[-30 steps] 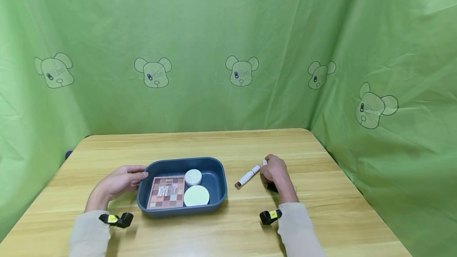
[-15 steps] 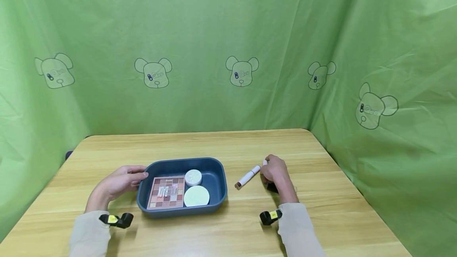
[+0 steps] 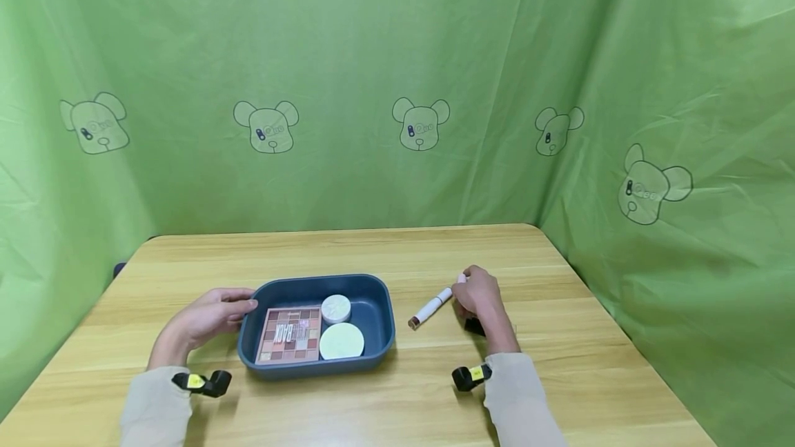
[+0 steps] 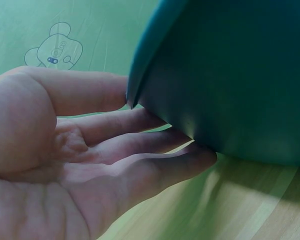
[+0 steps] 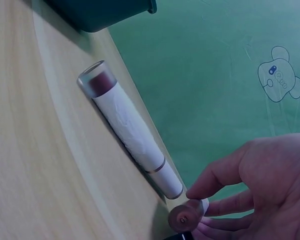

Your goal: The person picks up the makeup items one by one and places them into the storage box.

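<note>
A dark blue bin [image 3: 310, 368] stands on the table. Inside it lie an eyeshadow palette [image 3: 289, 335], a small round white jar [image 3: 336, 308] and a larger round pale compact [image 3: 341, 341]. My left hand [image 3: 208, 316] rests against the bin's left end; in the left wrist view the thumb meets the rim and the straight fingers touch the outer wall. My right hand [image 3: 480, 293] pinches a white lipstick tube [image 5: 185, 218] with a pinkish-brown round end, mostly covered by the fingers. Just beside it lies another white lipstick tube [image 3: 430, 308] with a clear, dark red end.
Partly under my right hand is a black object [image 3: 475, 325], its kind hidden. The wooden table [image 3: 348, 250] backs onto a green curtain [image 3: 348, 178] printed with bear heads. Each wrist wears a black camera.
The pinched lipstick tube and the fingers of my right hand have shifted very slightly away from me. My left hand and the bin stay where they were.
</note>
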Available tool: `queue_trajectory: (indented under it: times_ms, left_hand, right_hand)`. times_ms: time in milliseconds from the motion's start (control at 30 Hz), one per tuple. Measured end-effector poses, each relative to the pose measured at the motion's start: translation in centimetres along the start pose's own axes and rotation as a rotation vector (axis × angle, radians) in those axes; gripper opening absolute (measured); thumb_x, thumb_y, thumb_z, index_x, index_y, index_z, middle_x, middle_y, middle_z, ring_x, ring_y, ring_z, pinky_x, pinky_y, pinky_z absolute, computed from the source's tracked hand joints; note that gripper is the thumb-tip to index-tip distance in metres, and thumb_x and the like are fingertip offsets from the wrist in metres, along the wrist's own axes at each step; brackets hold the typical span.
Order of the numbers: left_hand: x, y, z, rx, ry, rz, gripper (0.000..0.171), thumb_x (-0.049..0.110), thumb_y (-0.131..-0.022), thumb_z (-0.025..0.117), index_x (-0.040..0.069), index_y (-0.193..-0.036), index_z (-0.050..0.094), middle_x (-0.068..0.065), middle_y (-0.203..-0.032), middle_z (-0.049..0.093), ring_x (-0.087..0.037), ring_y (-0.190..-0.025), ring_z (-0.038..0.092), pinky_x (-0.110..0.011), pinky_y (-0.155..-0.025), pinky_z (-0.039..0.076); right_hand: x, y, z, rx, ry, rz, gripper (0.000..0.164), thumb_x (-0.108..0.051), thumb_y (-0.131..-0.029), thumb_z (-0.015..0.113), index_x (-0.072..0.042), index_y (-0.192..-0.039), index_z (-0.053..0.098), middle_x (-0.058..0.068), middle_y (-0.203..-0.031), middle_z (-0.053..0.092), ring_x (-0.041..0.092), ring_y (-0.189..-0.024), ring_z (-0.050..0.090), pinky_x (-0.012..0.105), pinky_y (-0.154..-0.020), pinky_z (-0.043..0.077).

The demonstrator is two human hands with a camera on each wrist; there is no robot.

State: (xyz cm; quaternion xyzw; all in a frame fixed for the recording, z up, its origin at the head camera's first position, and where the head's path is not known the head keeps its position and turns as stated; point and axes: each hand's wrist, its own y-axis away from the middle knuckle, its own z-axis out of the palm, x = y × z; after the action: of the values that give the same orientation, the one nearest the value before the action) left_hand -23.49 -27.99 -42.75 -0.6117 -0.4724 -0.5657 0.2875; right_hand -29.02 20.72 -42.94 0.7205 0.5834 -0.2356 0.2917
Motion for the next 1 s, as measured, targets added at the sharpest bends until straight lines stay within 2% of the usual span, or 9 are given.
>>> queue_trajectory:
  times_ms: [133, 467, 767, 1000]
  left_hand:
    - [-0.04, -0.01, -0.03, 0.002, -0.001, -0.002, 0.059, 0.015, -0.104, 0.053, -0.022, -0.145, 0.032, -0.04, -0.144, 0.046, -0.04, -0.129, 0.057, -0.041, -0.104, 0.056]
    - [-0.13, -0.08, -0.07, 0.003, -0.002, -0.001, 0.059, 0.015, -0.104, 0.053, -0.022, -0.145, 0.033, -0.039, -0.144, 0.047, -0.037, -0.128, 0.058, -0.039, -0.103, 0.056]
    - [-0.19, -0.07, -0.13, 0.003, 0.002, 0.003, 0.058, 0.015, -0.104, 0.053, -0.022, -0.144, 0.034, -0.039, -0.143, 0.048, -0.031, -0.125, 0.059, -0.035, -0.101, 0.057]
    - [-0.28, -0.07, -0.19, 0.007, 0.003, -0.001, 0.059, 0.016, -0.104, 0.053, -0.022, -0.145, 0.033, -0.039, -0.145, 0.046, -0.038, -0.13, 0.056, -0.037, -0.104, 0.056]
  right_hand:
    - [-0.15, 0.08, -0.02, -0.012, -0.045, 0.009, 0.054, -0.009, -0.09, 0.052, 0.004, -0.142, 0.046, 0.012, -0.056, 0.062, 0.019, -0.044, 0.055, 0.025, -0.041, 0.044]
    - [-0.52, 0.38, -0.4, -0.012, -0.073, 0.013, 0.053, -0.011, -0.091, 0.054, 0.005, -0.141, 0.045, 0.013, -0.058, 0.065, 0.018, -0.043, 0.053, 0.025, -0.039, 0.041]
    - [-0.74, 0.5, -0.5, -0.004, -0.084, 0.005, 0.05, -0.009, -0.091, 0.057, 0.007, -0.137, 0.047, 0.011, -0.058, 0.066, 0.019, -0.047, 0.062, 0.023, -0.04, 0.041]
    - [-0.89, 0.52, -0.54, -0.005, -0.146, 0.013, 0.05, -0.006, -0.088, 0.057, 0.004, -0.137, 0.049, 0.013, -0.062, 0.069, 0.022, -0.05, 0.065, 0.022, -0.04, 0.039]
